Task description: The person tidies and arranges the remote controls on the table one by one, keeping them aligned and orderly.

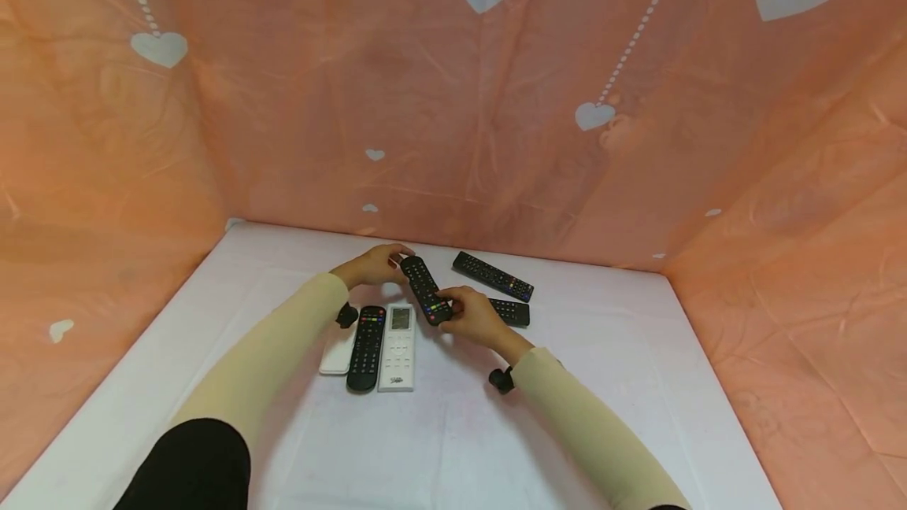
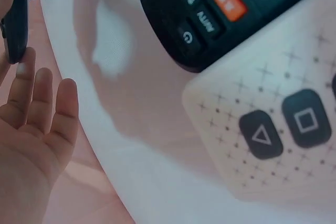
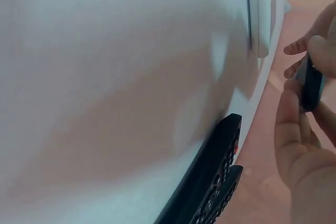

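1. The held remote [image 1: 423, 287] is up off the worktop [image 1: 439, 447], between the two hands and touching both.
2. The left hand [image 1: 373, 265] pinches its far end; in the left wrist view the other fingers extend past it, fairly straight and slightly spread.
3. The right hand [image 1: 476, 316] grips the near end, by the coloured buttons, with thumb and fingers drawn close together on it.
4. The held remote slants, its far end toward the left hand and its near end toward the right, buttons facing up toward the head camera.
5. Nearer the person, below the left hand, three lie side by side: the patterned remote [image 1: 335, 356] on the left, partly hidden, the black remote [image 1: 366, 349] in the middle, and the screen remote [image 1: 397, 352] on the right.
6. Just beyond the right hand lie two more: the long remote [image 1: 492, 276], set aslant, and the short remote [image 1: 512, 312], partly covered by that hand.
7. An orange curtain [image 1: 340, 101] stands behind the worktop.
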Motion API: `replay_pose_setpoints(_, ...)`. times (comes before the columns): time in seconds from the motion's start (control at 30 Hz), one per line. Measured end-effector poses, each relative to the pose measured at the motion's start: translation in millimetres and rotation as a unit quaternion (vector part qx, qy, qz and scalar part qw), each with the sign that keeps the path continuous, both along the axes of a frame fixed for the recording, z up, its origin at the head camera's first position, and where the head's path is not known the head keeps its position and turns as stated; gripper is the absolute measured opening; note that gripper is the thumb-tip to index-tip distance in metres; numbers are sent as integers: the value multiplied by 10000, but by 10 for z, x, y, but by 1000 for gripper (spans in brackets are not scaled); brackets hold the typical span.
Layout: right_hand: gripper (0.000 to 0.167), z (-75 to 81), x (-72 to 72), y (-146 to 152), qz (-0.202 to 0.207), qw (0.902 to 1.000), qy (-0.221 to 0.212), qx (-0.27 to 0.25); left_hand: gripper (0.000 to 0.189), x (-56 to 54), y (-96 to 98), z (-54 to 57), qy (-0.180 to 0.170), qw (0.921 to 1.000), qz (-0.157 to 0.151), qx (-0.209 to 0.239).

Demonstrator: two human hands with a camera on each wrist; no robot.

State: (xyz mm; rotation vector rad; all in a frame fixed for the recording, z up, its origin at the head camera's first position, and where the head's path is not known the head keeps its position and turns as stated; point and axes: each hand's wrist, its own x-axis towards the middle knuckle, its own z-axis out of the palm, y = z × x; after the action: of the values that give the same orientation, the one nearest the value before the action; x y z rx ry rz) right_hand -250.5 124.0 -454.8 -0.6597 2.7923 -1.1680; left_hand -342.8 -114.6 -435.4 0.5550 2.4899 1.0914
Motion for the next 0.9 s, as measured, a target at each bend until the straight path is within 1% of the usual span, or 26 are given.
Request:
replay_pose_setpoints(0.2, 56, -5, 24, 1, -47, 9996, 277, -64, 62, 22, -25, -9, 41, 10000, -5, -29)
replay_pose_setpoints(0.3, 56, 7, 36, -3, -108, 9994, 314, -125, 61, 38, -32, 2, 48, 10000, -1, -6)
replay_pose_setpoints(0.53, 55, 21, 58, 3, -258, 9990, 289, -226, 62, 69, -49, 25, -33, 10000, 75, -2)
replay_pose_setpoints(0.73, 55, 4, 62, 22, -246, 9991, 125, -332, 59, 95, -83, 34, -122, 9997, 155, 167)
replay_pose_setpoints(0.9, 54, 9, 69, 57, -305, 9988, 153, -342, 57, 105, -96, 33, -128, 9994, 216, 256)
